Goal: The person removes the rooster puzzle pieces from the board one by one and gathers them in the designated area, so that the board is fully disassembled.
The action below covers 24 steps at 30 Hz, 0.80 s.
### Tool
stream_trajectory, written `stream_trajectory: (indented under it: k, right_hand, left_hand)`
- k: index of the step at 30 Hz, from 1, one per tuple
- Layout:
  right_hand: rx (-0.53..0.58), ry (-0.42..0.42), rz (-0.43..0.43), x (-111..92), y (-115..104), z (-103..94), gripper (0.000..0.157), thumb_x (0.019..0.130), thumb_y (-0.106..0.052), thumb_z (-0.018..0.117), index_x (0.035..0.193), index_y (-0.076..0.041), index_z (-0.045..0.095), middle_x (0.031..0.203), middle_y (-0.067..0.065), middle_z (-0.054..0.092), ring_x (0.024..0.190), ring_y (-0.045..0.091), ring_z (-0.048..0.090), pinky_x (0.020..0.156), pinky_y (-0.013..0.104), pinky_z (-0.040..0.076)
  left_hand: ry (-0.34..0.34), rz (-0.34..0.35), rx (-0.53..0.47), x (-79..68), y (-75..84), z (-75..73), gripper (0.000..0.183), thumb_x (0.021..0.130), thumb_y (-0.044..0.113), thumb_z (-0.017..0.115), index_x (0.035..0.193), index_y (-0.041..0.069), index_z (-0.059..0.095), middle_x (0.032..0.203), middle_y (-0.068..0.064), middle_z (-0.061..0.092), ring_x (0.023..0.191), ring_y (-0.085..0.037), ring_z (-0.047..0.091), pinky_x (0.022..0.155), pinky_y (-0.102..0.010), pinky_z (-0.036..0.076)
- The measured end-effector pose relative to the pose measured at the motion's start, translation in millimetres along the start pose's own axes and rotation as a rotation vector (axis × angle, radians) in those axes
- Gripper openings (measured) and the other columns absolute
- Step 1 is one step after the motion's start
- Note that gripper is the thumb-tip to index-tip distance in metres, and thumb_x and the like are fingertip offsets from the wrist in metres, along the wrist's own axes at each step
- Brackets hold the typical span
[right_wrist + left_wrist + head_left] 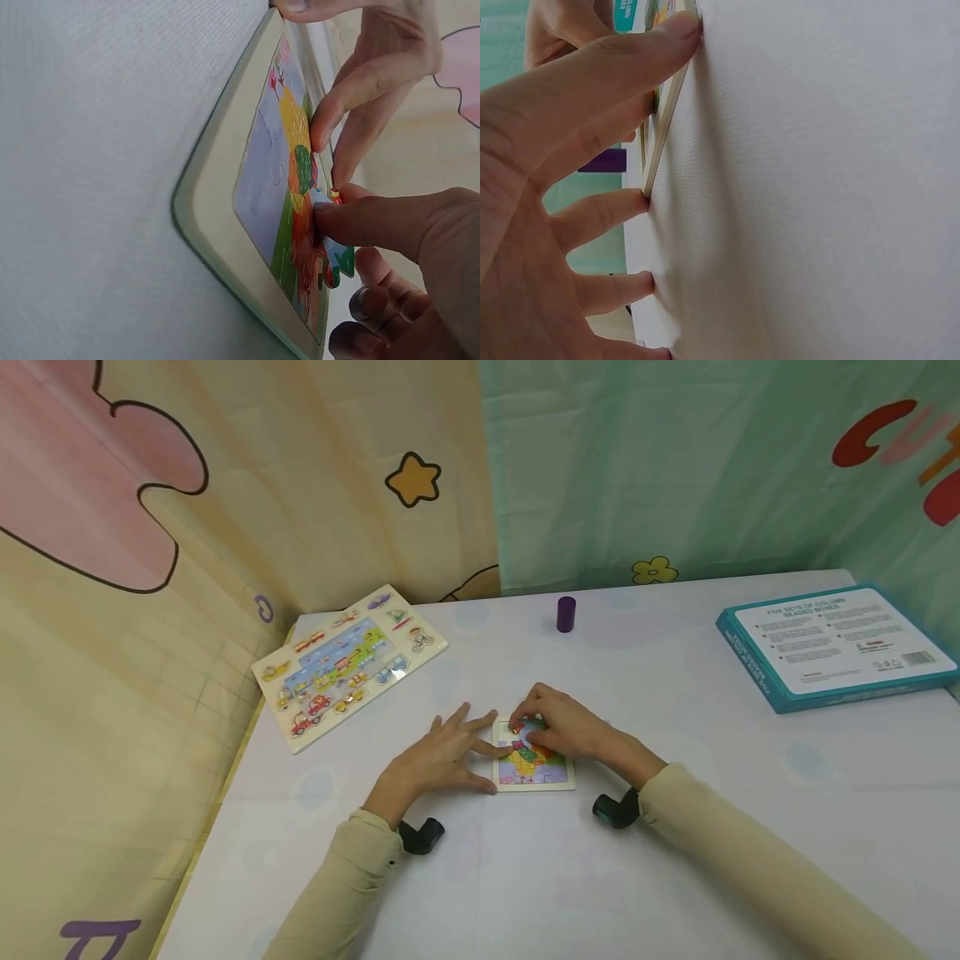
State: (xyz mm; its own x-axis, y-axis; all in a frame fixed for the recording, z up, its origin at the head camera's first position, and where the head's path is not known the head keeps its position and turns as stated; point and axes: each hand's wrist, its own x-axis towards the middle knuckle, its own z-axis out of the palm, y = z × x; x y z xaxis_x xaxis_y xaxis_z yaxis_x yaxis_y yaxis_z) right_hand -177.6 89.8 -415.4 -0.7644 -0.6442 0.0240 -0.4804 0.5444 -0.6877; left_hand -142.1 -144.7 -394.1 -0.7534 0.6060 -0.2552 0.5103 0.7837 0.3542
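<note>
A small jigsaw puzzle in a pale frame [536,787] lies flat on the white table, its picture mostly filled with colourful pieces. My left hand [438,760] is spread at its left side; in the left wrist view the thumb [679,26] presses on the frame's edge and another fingertip touches its far corner. Over the upper part of the puzzle, my right hand [566,722] pinches a puzzle piece [341,256] between thumb and fingers. That piece, blue with green and red, stands tilted above the board in the right wrist view. My fingers partly hide the upper area.
A larger vehicle puzzle board [348,664] lies at the back left. Toward the back edge stands a purple cylinder [566,614]. On the right is a teal-edged flat box [840,643]. Printed curtains [645,468] hang behind the table.
</note>
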Motion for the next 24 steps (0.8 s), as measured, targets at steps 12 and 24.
stream_trajectory:
  k: [12,24]
  right_hand:
    - [0.055,0.021,0.017,-3.7,-0.5,1.0,0.022,0.089,-0.005,0.069,0.107,-0.017,0.074,0.106,-0.004,0.070,0.085,0.015,0.055,0.078,0.033,0.047]
    - [0.044,0.055,0.129,-4.0,-3.7,3.7,0.020,0.088,-0.010,0.073,0.108,-0.010,0.070,0.100,0.002,0.071,0.087,0.017,0.060,0.082,0.035,0.051]
  left_hand:
    - [0.014,-0.003,0.006,1.4,-0.7,1.9,0.060,0.074,0.053,0.081,0.129,0.034,0.066,0.159,-0.003,0.030,0.146,-0.046,0.012,0.106,-0.073,0.019]
    - [0.009,-0.010,-0.004,1.8,-1.3,2.3,0.059,0.074,0.052,0.081,0.129,0.034,0.066,0.159,-0.004,0.030,0.146,-0.045,0.013,0.107,-0.073,0.018]
